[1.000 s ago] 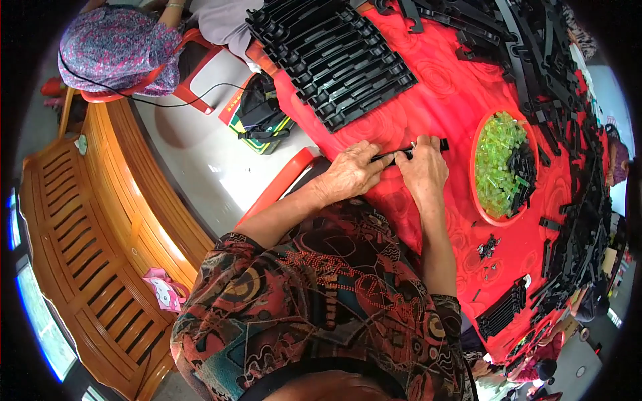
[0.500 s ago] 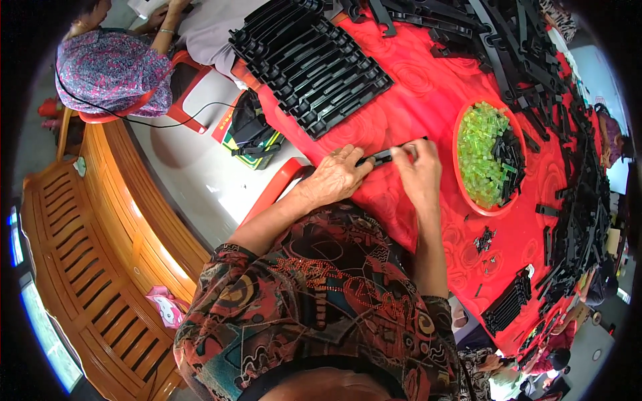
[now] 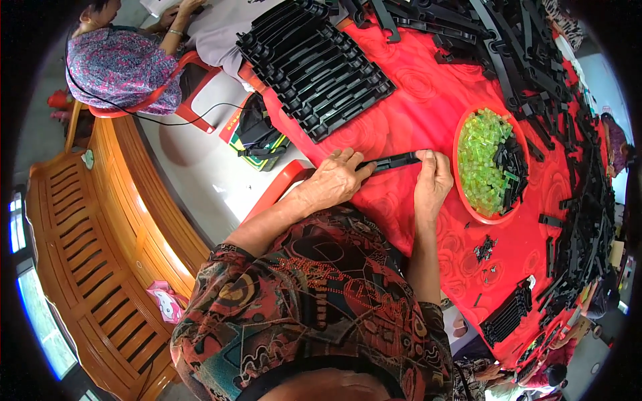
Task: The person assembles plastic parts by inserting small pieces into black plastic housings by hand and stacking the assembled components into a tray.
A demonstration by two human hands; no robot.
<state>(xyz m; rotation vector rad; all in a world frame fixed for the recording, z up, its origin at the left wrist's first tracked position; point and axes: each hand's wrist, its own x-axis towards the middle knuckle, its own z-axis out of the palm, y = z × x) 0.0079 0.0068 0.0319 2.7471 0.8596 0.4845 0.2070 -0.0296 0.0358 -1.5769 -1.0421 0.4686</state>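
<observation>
1. Head view: a slatted wooden bench (image 3: 137, 220) stands far to the left of the red bowl (image 3: 492, 220), a pink pouch (image 3: 164, 304) on it.
2. Beyond the bench, also far left of the bowl, a person in a speckled purple top (image 3: 127, 70) sits on a red chair (image 3: 194, 115).
3. Left of the bowl, past the table's edge, a black bag (image 3: 254, 134) rests on a green box (image 3: 269, 161).
4. A bank of ribbed black plastic parts (image 3: 321, 73) lies farther from the wearer than the bowl and to its left.
5. Left of the bowl, the left hand (image 3: 334, 179) grips the near end of a slim black plastic strip (image 3: 394, 162), held over the red tablecloth (image 3: 414, 87).
6. Just left of the bowl, the right hand (image 3: 431, 186) has thumb and fingers drawn together at the strip's other end; I cannot tell whether they pinch it.
7. The bowl holds translucent green pieces (image 3: 483, 164), with black pieces (image 3: 513, 160) along its right side.
8. Small black scraps (image 3: 485, 248) lie on the bowl's wearer side.
9. Heaped long black parts (image 3: 588, 194) spread right of the bowl.
</observation>
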